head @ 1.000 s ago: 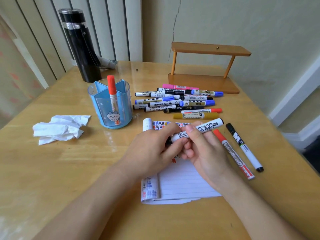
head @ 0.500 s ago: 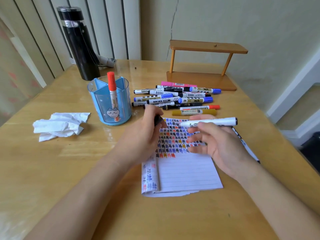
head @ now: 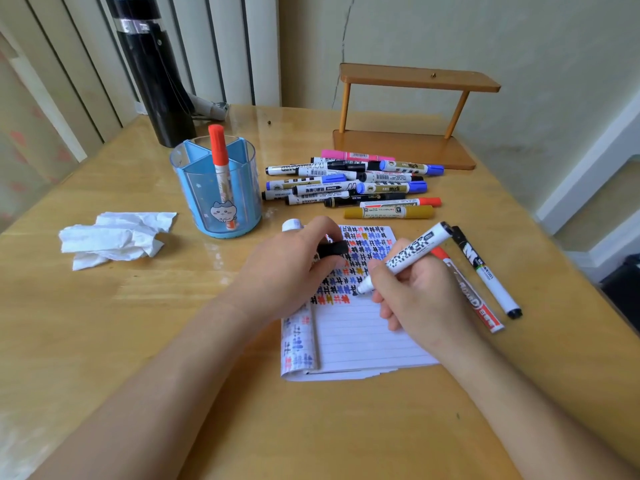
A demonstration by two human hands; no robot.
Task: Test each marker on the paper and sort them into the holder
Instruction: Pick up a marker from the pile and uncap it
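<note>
Testing step. Fingers of my right hand point(head: 419, 299) clamped on marker point(head: 412, 251), tip at paper point(head: 363, 344); left hand point(head: 287, 271) pinching cap point(head: 333, 249). Next, I judge: stroke, recap, drop into holder point(head: 194, 195).

The person is showing two bare arms, uncovered from the wrists down to the bottom edge of the view. The left hand point(head: 291, 271) and left forearm point(head: 166, 393) are appearing smooth and unmarked, and the right hand point(head: 419, 299) and right forearm point(head: 519, 403) are looking just as plain, with knuckles lightly creasing.
</note>
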